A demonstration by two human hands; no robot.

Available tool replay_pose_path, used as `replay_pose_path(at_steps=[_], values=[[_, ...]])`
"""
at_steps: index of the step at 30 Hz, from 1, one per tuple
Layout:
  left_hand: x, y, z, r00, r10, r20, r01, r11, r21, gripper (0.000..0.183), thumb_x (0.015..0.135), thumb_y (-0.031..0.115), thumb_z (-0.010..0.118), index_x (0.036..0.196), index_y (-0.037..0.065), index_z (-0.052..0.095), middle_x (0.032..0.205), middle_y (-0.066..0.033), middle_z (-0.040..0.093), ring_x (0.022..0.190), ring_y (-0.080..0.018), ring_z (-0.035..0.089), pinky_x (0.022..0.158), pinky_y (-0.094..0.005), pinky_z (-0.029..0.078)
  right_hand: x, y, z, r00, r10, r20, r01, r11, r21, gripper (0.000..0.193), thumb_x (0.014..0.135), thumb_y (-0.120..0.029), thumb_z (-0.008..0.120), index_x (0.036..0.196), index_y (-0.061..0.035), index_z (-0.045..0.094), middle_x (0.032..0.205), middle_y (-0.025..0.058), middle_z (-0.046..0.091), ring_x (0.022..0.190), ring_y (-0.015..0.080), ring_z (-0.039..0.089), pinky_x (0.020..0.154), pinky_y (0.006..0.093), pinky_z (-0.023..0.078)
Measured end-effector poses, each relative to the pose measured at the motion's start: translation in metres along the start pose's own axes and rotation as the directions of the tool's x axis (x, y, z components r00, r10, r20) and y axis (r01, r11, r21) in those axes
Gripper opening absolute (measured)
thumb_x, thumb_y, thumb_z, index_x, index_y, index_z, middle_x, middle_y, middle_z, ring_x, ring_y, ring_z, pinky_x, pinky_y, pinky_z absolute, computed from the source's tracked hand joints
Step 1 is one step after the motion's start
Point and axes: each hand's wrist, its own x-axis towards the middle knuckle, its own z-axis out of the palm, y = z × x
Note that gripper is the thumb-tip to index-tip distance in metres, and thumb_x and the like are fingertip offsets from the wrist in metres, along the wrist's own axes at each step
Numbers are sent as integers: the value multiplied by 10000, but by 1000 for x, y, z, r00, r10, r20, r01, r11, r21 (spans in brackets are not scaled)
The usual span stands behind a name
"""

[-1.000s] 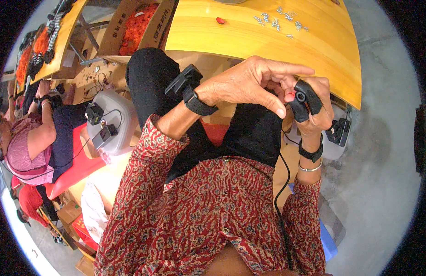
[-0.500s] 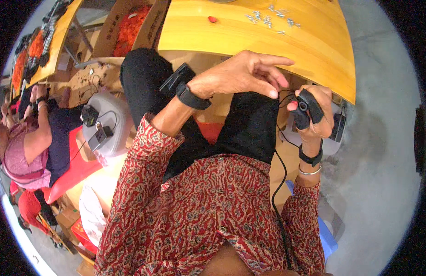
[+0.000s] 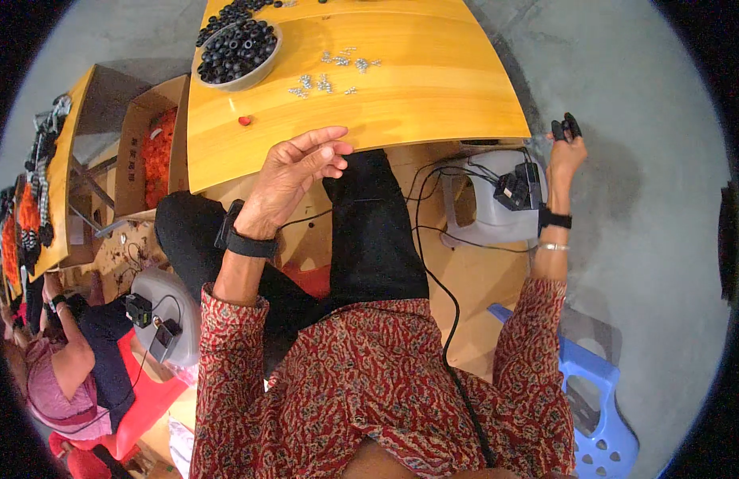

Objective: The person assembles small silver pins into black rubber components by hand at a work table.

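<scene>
My left hand (image 3: 294,172) hovers at the front edge of the yellow table (image 3: 417,104), its index finger stretched out and the other fingers loosely bent. I see nothing held in it. A black strap with a small dark device circles that wrist. My right hand (image 3: 567,152) is reached out past the table's right corner, over the grey floor. Its fingers are bent together, with black coverings or a black thing (image 3: 567,127) at their tips; what lies between them is too small to make out. A black strap and a light bangle (image 3: 554,247) are on this wrist.
A bowl (image 3: 240,76) heaped with black beads stands on the table. Silvery small pieces (image 3: 325,83) and a red piece (image 3: 244,120) lie nearby. Wired black devices (image 3: 519,188) rest on a grey stool (image 3: 489,215). A blue stool (image 3: 590,375) is lower right; another person (image 3: 62,371) sits left.
My hands have moved apart, the right swinging outward past the table corner. The round black piece at its fingers no longer shows. The view has shifted, bringing in the bowl.
</scene>
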Motion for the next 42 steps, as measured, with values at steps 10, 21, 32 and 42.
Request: replay_pose_path(at_steps=[10,21,32,42], values=[[9,-10,3,999,-35,11,36,999,-16,324,903,96,541,1210,-5,524,1051,-100,617,867,-135,608,781,-253,508,37,31,15,998,48,-26,-43,981,191,279,784,69,554,1058,51,602,924,94,626,777,157,582,695,268,491],[1,0,-11,1000,21,-1,-21,993,-116,280,904,91,538,1171,9,557,1019,-88,638,831,-118,615,764,-247,517,-54,-159,143,659,-531,532,570,815,107,196,820,-40,622,1010,4,624,877,52,642,829,107,578,768,233,449],[0,3,-16,999,36,-15,-38,992,-118,266,897,125,562,1143,26,577,980,-52,639,793,-93,593,731,-230,504,-110,-219,329,196,-745,638,851,452,267,218,753,-102,667,934,14,635,860,147,603,853,316,540,742,358,432],[-6,15,-27,995,97,-36,-101,985,-137,254,903,119,548,1134,17,578,990,-52,636,782,-88,586,723,-231,496,-132,-227,361,256,-606,754,833,534,147,59,712,50,501,736,80,546,882,219,550,915,391,527,804,454,438]])
